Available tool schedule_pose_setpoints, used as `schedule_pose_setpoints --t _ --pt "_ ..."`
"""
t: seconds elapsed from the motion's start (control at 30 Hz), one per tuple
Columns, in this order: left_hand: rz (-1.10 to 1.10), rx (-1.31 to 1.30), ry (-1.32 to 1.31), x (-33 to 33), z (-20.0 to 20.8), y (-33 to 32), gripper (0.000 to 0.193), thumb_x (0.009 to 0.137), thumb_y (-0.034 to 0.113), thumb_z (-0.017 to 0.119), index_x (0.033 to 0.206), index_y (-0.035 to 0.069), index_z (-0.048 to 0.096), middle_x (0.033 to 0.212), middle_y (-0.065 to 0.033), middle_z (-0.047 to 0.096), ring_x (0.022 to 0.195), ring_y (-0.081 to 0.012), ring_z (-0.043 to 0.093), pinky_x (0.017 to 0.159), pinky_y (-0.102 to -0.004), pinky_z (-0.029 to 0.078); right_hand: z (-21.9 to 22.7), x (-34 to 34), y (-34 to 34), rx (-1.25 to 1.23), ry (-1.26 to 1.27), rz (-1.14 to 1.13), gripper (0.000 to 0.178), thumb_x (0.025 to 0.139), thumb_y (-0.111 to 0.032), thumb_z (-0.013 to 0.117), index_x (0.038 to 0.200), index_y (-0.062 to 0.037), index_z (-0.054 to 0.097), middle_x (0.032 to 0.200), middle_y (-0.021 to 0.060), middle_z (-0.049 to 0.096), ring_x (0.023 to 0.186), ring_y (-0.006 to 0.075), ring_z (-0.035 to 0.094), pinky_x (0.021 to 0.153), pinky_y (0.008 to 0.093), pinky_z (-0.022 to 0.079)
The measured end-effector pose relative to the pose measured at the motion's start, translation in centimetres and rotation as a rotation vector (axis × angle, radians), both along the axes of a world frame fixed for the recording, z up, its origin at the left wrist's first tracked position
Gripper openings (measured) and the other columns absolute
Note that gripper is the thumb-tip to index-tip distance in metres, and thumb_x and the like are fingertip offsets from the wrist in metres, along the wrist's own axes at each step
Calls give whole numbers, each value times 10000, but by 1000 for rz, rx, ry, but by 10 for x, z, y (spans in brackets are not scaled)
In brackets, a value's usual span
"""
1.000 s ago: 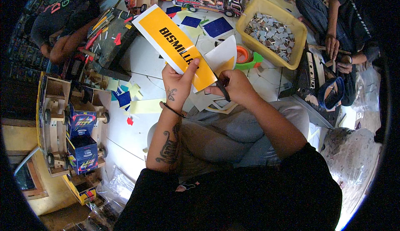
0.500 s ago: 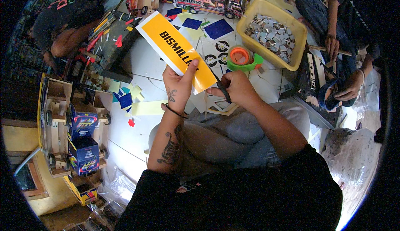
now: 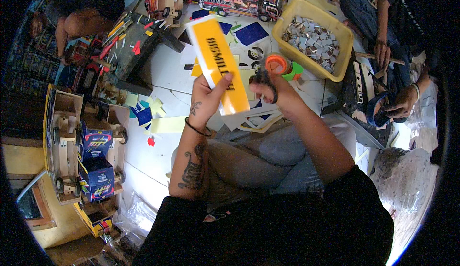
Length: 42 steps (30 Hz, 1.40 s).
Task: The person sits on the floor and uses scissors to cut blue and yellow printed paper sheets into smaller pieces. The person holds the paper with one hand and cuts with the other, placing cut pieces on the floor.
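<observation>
My left hand (image 3: 207, 98) pinches a yellow rectangular sticker sheet (image 3: 213, 45) with black lettering and a white border, thumb on top. The sheet tilts up and to the left over the floor. My right hand (image 3: 286, 96) is closed round the black handles of a pair of scissors (image 3: 269, 89), blurred by motion. The scissors are apart from the sheet, to its right; their blades are hard to make out. Just beyond the right hand lies an orange tape roll (image 3: 277, 63) with a green piece beside it. Printed wheel stickers (image 3: 255, 53) lie partly behind the scissors.
A yellow tub (image 3: 346, 50) of small pale pieces stands at the far right. Toy trucks (image 3: 235, 0) stand at the back, others (image 3: 64, 136) at the left. Coloured scraps (image 3: 143, 115) litter the tiled floor. Co-workers sit at both sides; one's hand (image 3: 405, 103) is at the right.
The scissors have come away from the sheet's edge and moved a little right and up. My left hand has turned the sheet more upright and shifted it right.
</observation>
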<state>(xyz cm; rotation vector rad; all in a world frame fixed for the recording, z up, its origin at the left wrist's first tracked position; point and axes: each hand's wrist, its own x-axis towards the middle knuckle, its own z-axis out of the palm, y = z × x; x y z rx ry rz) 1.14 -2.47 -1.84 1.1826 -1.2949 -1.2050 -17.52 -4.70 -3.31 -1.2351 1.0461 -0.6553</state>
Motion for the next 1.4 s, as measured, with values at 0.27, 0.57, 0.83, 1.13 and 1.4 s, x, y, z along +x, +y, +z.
schedule_pose_setpoints --t 0.27,0.57,0.83,1.13,1.4 --pt "-727 250 -334 8 -4 1 282 797 178 600 1000 -14 554 870 -56 617 773 -104 564 701 -242 456 -3 -31 -20 -95 -456 -337 352 729 -162 611 1034 -53 474 909 55 535 883 171 539 732 286 420" --pt "-166 114 1130 -6 4 4 696 694 252 434 1313 5 234 1245 -142 414 1001 -223 514 792 -287 439 -8 -18 -14 -98 -540 -609 363 672 -40 622 987 -41 443 880 58 495 741 167 549 663 280 483" --pt "-63 -49 1339 -19 4 12 763 792 558 332 1318 23 193 1337 -199 266 1234 -306 276 1017 -409 224 -11 -5 -6 -192 -470 -699 335 701 -28 601 984 -27 420 862 64 518 712 175 569 668 286 486" --pt "201 36 1302 -6 1 2 552 794 375 485 1139 -38 361 1168 -206 449 1120 -331 418 1001 -461 267 -12 -6 -9 -180 -379 -651 350 691 -21 614 976 -22 410 813 95 573 696 175 595 648 267 483" --pt "298 -52 -234 -38 21 28 398 814 233 533 1140 41 411 1096 -98 502 1013 -206 473 852 -347 341 -4 11 9 -188 -157 -314 429 686 -37 645 1036 5 401 826 99 571 706 170 597 616 264 485"
